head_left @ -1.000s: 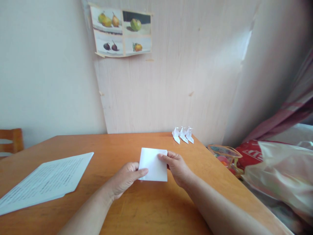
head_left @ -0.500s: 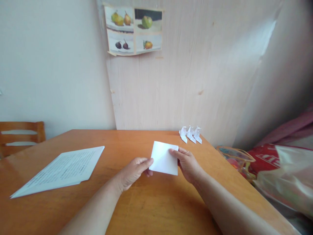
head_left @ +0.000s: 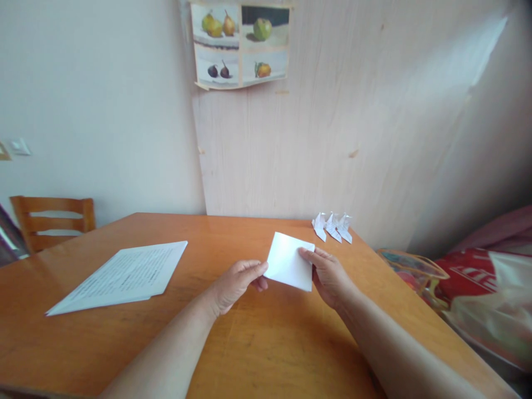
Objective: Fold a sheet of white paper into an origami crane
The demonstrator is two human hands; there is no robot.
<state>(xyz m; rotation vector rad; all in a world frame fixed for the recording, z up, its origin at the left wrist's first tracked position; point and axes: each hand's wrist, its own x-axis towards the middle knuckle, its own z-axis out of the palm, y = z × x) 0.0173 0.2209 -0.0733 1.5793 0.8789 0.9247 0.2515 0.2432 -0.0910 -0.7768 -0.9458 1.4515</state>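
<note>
A roughly square piece of folded white paper (head_left: 288, 263) is held above the table, between my two hands. My left hand (head_left: 239, 282) pinches its left edge near the lower corner, thumb on top. On the opposite side, my right hand (head_left: 332, 274) grips the right edge, with the thumb lying on the upper face and the other fingers behind it. The paper's underside is hidden. Three small folded paper figures (head_left: 331, 227) stand in a row at the far right corner of the table.
The wooden table (head_left: 249, 349) reaches back to the wall. A stack of printed sheets (head_left: 120, 277) lies on its left part. Beyond the right edge are an orange-rimmed basket (head_left: 415, 263) and a red and white bag (head_left: 469, 274). A wooden chair (head_left: 58, 221) stands at the far left.
The camera view has turned slightly left, so everything appears shifted to the right. Both hands keep hold of the paper, which is tilted slightly more.
</note>
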